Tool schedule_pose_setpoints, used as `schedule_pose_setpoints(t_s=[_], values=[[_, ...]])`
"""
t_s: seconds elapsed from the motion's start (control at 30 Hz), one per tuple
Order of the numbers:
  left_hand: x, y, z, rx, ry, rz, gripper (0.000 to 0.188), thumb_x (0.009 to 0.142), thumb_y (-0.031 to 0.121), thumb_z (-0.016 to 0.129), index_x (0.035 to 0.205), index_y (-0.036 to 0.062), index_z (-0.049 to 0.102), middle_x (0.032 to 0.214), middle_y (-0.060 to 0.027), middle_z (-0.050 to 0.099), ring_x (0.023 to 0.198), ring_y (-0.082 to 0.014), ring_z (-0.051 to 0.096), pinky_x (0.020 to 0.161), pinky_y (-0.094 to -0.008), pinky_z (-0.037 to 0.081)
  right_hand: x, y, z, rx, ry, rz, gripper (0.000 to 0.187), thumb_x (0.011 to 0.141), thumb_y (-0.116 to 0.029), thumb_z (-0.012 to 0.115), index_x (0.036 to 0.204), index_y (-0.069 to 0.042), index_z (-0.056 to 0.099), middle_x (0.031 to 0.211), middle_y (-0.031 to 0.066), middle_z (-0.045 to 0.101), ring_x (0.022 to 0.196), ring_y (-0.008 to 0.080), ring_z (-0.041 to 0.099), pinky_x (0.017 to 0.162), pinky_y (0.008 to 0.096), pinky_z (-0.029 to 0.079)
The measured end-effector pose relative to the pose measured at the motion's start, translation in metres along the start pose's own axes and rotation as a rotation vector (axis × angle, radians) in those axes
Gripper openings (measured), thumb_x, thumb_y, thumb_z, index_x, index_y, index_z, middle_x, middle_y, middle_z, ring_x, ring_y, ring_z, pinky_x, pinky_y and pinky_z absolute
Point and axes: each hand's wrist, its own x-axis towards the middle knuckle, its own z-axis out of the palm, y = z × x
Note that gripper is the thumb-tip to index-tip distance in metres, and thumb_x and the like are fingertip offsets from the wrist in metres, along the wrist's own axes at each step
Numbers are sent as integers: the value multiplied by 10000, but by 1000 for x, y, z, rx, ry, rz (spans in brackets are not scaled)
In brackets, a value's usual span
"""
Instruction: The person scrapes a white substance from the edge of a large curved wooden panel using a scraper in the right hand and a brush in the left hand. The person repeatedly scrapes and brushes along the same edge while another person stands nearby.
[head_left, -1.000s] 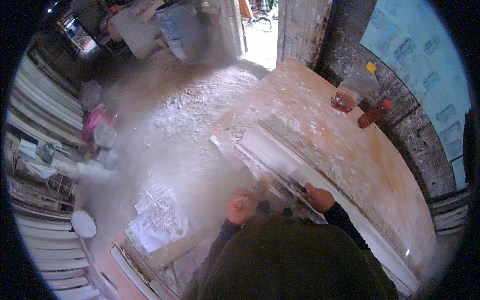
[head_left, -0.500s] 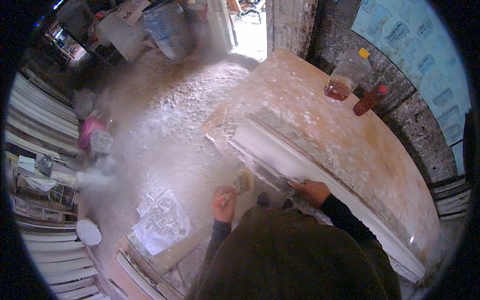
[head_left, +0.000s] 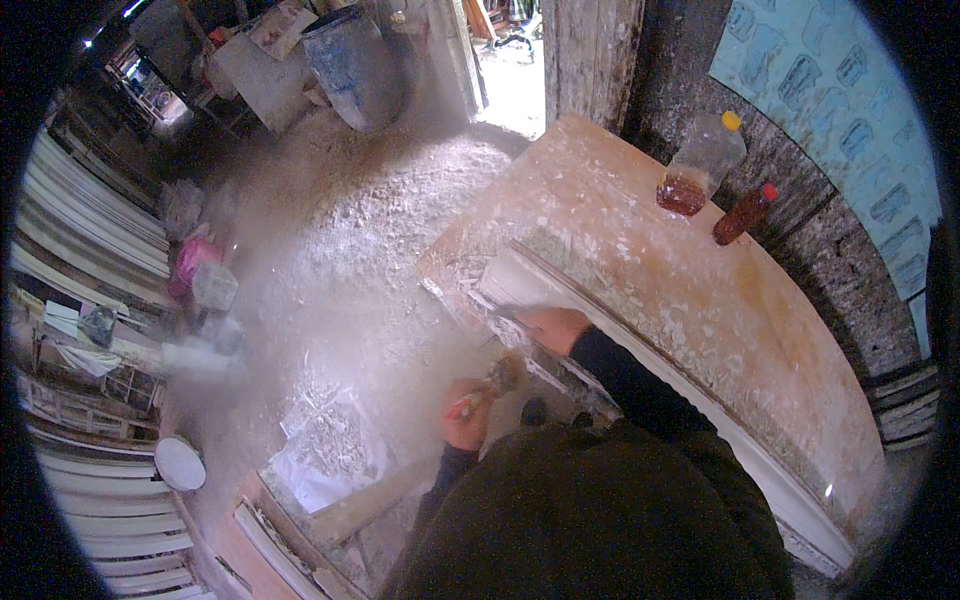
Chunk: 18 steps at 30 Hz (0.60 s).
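Observation:
My left hand [head_left: 465, 415] is closed around the handle of a brush [head_left: 508, 372], its pale bristles pointing up and away from me. Reddish colour shows at the grip. A long white plaster moulding [head_left: 650, 365] lies diagonally along the near edge of the table [head_left: 640, 220]. Over its far left end reaches my right hand [head_left: 550, 326], fingers bent together low against the edge. Something greyish seems to be at those fingertips, but blur and the hand hide what it is.
Behind the moulding stand a clear bottle with a yellow cap [head_left: 700, 165] and a smaller red-capped bottle [head_left: 745, 213]. A white sack with scraps [head_left: 335, 450] lies on the dusty floor. A blue barrel [head_left: 350, 70] stands by the doorway; white strips [head_left: 100, 205] are stacked left.
My right hand has slid along the moulding to its far left end. My left hand keeps the brush and has barely moved. The view has shifted slightly.

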Motion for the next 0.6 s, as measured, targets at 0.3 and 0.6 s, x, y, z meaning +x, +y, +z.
schedule_pose_setpoints(t_s=[0.3,0.6], values=[[-1,-15,20,-67,35,-109,73,740,48,599,811,30,594,811,-74,566,769,-178,549,684,-275,433,-63,-3,0,-189,-122,115,390,830,-234,419,1219,-236,411,846,190,566,760,363,547,647,455,435],[-12,10,-3,-7,37,-154,46,760,63,590,786,24,587,782,-81,562,735,-190,546,672,-287,427,97,-13,35,-124,-78,91,317,824,-210,407,1122,-152,498,984,148,575,881,333,552,735,436,437]])
